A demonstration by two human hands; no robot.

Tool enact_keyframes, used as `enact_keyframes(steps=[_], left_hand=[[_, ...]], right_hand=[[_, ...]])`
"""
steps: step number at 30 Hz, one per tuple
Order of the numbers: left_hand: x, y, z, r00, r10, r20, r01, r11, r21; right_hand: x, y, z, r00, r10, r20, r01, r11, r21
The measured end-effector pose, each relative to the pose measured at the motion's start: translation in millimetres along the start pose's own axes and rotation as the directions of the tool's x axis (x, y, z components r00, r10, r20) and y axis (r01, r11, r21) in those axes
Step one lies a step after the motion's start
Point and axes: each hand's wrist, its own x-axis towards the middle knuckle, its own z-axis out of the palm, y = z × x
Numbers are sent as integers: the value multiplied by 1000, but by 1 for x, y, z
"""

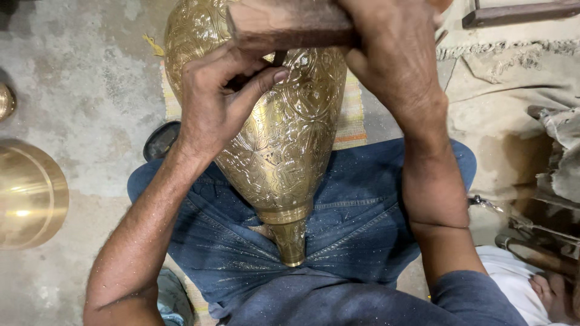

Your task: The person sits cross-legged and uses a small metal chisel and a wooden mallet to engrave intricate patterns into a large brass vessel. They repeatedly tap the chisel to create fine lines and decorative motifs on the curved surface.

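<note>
An engraved brass vase [278, 145], pear-shaped and covered in fine chased floral relief, lies tilted across the person's lap with its narrow neck pointing toward the body and resting on dusty blue jeans [356, 223] flecked with metal filings. The left hand [211, 102] is curled on the vase's upper flank, fingers pinched around a small dark tool [279, 58] whose tip meets the metal. The right hand [393, 54] is closed around a worn wooden mallet [284, 24], a rough brown block held just above the vase's widest part. Under the vase a striped woven mat [351, 118] covers rough, mottled grey concrete floor [84, 90]. Left of the vase, well apart, sits a smooth polished brass bowl [27, 193]; right of it lies a crumpled beige cloth [513, 102] with a fringed edge.
</note>
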Motion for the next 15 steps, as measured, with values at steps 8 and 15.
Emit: enact_keyframes(steps=[8, 15], left_hand=[[4, 4, -1, 1000, -8, 9, 8, 1000, -17], [7, 14, -6, 999, 16, 31, -16, 1000, -7]], right_hand=[[0, -18, -4, 948, -286, 142, 313, 746, -588], [-2, -29, -3, 973, -188, 133, 226, 888, -400]])
